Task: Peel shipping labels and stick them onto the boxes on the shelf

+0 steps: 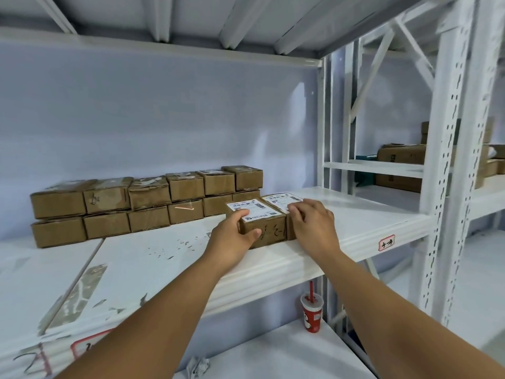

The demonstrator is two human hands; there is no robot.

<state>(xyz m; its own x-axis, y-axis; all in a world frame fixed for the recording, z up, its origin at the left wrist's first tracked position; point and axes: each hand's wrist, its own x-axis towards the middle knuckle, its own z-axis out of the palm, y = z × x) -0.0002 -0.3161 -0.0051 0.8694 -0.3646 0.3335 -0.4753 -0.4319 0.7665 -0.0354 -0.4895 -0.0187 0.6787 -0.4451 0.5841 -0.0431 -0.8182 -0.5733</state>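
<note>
Two small brown cardboard boxes stand side by side near the front edge of the white shelf [369, 214]. The left box [269, 231] carries a white shipping label [252, 210] on top; my left hand [232, 239] grips its left front corner, thumb on the front face. The right box [278, 205] also bears a label [284, 200]; my right hand [314, 222] lies over its near part with fingers curled on the top. Much of the right box is hidden under that hand.
A double row of unlabelled brown boxes [147, 203], stacked two high, lines the back of the shelf. A white upright post [448, 160] stands at the right. A red drink cup [311, 313] and crumpled paper [198, 367] sit on the lower shelf. More cartons [401, 157] fill the neighbouring rack.
</note>
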